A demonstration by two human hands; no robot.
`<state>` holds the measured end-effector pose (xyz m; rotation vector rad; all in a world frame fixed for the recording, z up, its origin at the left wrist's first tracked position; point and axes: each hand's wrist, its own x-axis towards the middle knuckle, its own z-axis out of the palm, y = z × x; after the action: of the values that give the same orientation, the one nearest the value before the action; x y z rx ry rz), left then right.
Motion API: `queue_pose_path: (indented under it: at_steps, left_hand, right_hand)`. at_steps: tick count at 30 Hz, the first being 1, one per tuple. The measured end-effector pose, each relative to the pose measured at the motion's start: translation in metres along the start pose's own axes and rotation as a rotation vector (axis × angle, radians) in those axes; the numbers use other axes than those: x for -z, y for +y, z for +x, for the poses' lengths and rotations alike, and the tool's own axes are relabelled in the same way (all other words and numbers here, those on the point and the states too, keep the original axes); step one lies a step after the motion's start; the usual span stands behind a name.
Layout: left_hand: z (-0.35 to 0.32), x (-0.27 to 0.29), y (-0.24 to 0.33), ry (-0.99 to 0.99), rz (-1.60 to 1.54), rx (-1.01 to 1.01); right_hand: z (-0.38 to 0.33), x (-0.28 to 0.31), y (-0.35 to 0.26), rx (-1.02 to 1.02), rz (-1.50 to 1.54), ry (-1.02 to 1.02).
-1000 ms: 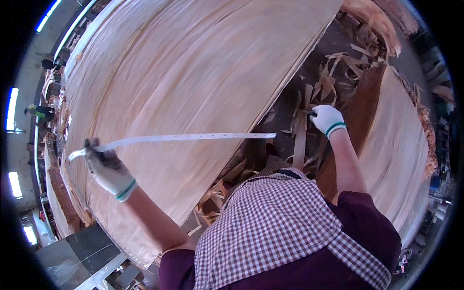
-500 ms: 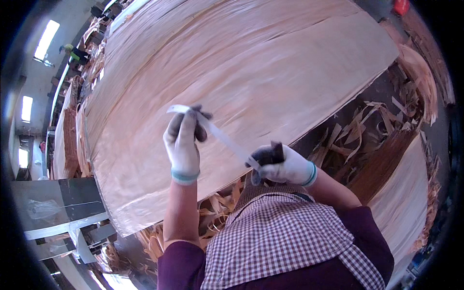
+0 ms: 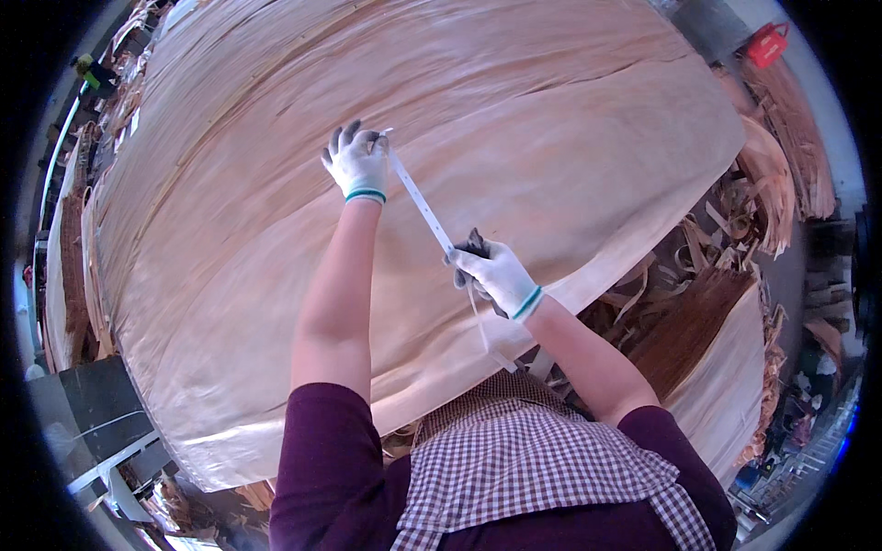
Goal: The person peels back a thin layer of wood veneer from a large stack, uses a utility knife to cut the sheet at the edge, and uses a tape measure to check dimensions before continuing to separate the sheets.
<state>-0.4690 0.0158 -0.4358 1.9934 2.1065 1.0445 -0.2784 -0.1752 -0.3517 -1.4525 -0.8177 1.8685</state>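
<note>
Over the sheet (image 3: 597, 165), your left hand (image 3: 358, 167) pinches the tape (image 3: 421, 201) at upper centre, other fingers spread; your right hand (image 3: 494, 275) grips it mid-frame, likely keeping that stretch straight. Its tail dangles toward your apron (image 3: 551, 468), below.

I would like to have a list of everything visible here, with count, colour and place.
white strip: one, white with dark marks, above large wood stack
dark object: one, dark, at right hand, kind unclear
large wood stack: one, pale pinkish tan, centre
smaller wood stack: one, pale top, brown side, right
loose wood pieces: many, tan, right
red object: one, red, upper right
grey panel: one, dark grey, lower left
co-worker: one, dark and bright-green clothing, upper left
apron: one, brown-white checked, bottom
sleeves: two, purple, bottom
hands: two, white gloves, green cuffs, left hand and right hand gripping strip
</note>
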Motion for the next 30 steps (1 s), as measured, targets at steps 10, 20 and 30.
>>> queue_pose_path:
  at_steps: [10, 20, 30]
  left_hand:
    - [-0.025, -0.019, -0.009, -0.366, 0.396, -0.148]
    - [-0.023, 0.008, 0.004, -0.448, 0.543, -0.044]
    - [-0.317, 0.076, 0.09, -0.293, 0.318, -0.096]
  right_hand:
    - [0.049, 0.014, 0.041, 0.076, -0.141, 0.09]
    - [-0.029, 0.105, 0.057, 0.001, -0.112, 0.253]
    - [-0.091, 0.129, 0.114, -0.039, 0.471, 0.117]
